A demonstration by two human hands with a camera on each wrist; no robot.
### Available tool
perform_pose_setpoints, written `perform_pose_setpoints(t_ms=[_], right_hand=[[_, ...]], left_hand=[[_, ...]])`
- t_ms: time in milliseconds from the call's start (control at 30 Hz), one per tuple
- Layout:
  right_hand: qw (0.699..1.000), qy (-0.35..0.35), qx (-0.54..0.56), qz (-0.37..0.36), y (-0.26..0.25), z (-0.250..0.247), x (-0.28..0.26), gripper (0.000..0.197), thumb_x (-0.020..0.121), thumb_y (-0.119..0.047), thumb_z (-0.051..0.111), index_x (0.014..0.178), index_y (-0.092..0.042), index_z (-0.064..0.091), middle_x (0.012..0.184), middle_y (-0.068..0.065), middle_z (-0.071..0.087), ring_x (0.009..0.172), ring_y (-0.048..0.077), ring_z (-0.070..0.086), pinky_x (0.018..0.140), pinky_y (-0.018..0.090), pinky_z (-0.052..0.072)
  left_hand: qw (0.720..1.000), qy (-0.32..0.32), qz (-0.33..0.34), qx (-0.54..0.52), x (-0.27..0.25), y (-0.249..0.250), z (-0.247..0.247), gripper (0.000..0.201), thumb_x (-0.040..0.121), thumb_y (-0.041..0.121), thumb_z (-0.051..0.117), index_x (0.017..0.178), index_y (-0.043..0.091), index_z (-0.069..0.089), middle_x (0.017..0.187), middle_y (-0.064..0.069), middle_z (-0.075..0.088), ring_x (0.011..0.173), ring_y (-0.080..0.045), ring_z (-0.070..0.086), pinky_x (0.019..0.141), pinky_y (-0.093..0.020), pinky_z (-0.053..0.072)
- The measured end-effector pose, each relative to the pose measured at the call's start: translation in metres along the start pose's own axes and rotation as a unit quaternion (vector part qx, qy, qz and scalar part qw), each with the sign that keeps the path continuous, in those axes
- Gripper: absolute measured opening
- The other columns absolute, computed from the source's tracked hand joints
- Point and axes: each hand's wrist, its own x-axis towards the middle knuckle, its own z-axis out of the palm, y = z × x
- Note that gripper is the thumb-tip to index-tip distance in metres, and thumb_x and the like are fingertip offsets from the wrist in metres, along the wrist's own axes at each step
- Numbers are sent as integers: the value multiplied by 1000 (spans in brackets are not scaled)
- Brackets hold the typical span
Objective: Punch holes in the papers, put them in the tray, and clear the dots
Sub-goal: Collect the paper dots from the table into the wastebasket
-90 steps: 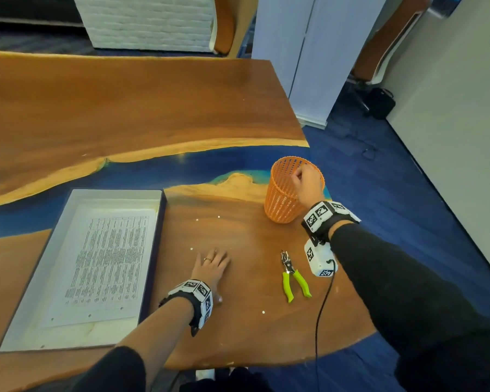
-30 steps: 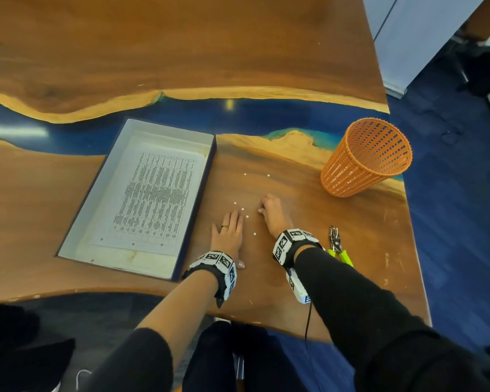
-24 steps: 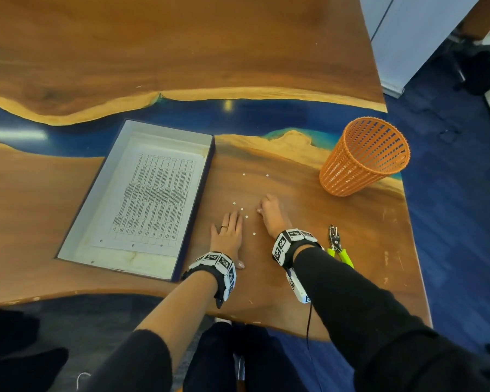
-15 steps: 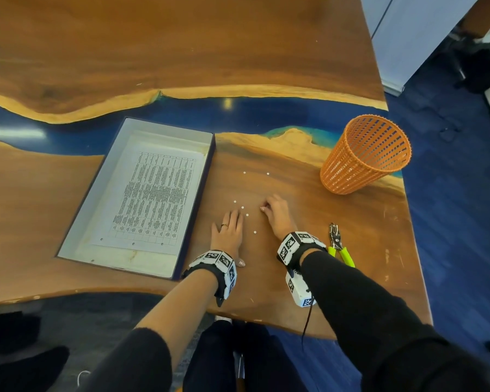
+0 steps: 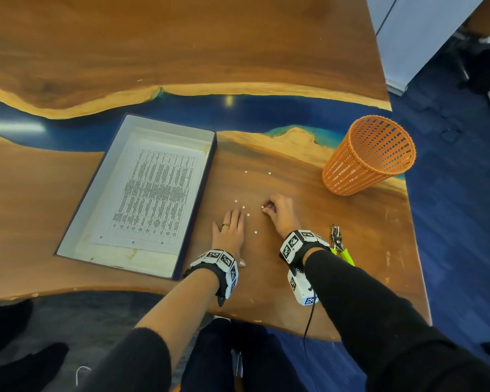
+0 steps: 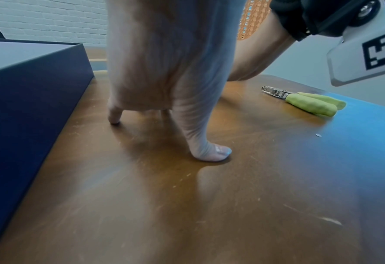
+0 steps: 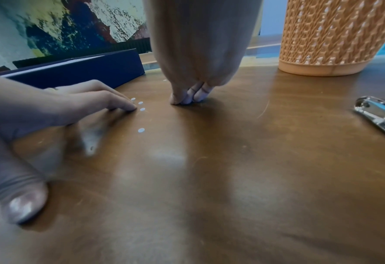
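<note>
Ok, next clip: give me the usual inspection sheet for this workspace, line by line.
Surface: wood and blue resin table, scuffed near the right edge.
Job's things: punched papers lie in the tray; hole punch lies beside the right wrist; orange basket stands upright at the far right; several paper dots are scattered between and beyond the hands.
Clutter: nothing seen.
Hands: left hand rests flat, fingers straight; right hand has its fingertips bunched on the table at a dot.
Cables: black cable hangs from the right wrist unit off the table edge.
Surroundings: blue carpet, white panel.
</note>
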Motion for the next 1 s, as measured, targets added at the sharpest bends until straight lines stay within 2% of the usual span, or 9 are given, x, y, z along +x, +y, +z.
perform_pose_setpoints(t_ms=[100,300,433,667,867,1000], right_hand=[[1000,-11,-18,5,-2,2,0,12,88,-8,60,84,2,66,93,18,62,89,29,56,80,38,47],[996,-15,-90,-3,-7,2,3,12,89,-8,57,85,1,63,95,16,61,87,33,58,78,42,46],[993,-29,-114,-7,-9,4,4,12,91,-6,52,88,2,61,98,17,58,89,34,57,77,41,44],[992,-46,-121,-4,-7,7,6,15,94,-5,44,94,3,57,103,21,55,91,38,56,82,46,45],[993,-41,-110,16,-8,-2,3,16,95,-10,46,99,3,55,107,20,55,95,37,55,83,43,43],[994,-29,-109,3,-18,-24,4,20,95,-9,44,107,3,53,115,21,54,101,36,54,87,39,40]], left_hand=[[1000,-2,-1,-4,0,0,0,135,62,49,82,151,5,-9,160,-7,-4,149,-23,0,115,-51,22],[1000,-3,0,-9,0,0,0,134,63,48,83,151,5,-9,160,-6,-4,149,-23,0,115,-51,22],[1000,-3,-1,-6,0,0,0,135,62,49,82,151,6,-9,160,-6,-5,149,-22,0,116,-50,21],[1000,-5,0,-3,0,0,-1,135,63,49,82,151,5,-11,160,-6,-7,149,-23,-2,116,-50,22],[1000,-4,1,10,0,1,-4,134,63,49,82,151,5,-10,160,-7,-4,149,-22,1,114,-49,24],[999,-4,0,42,0,5,-8,135,63,52,81,151,4,-9,159,-9,-2,148,-24,5,110,-46,28]])
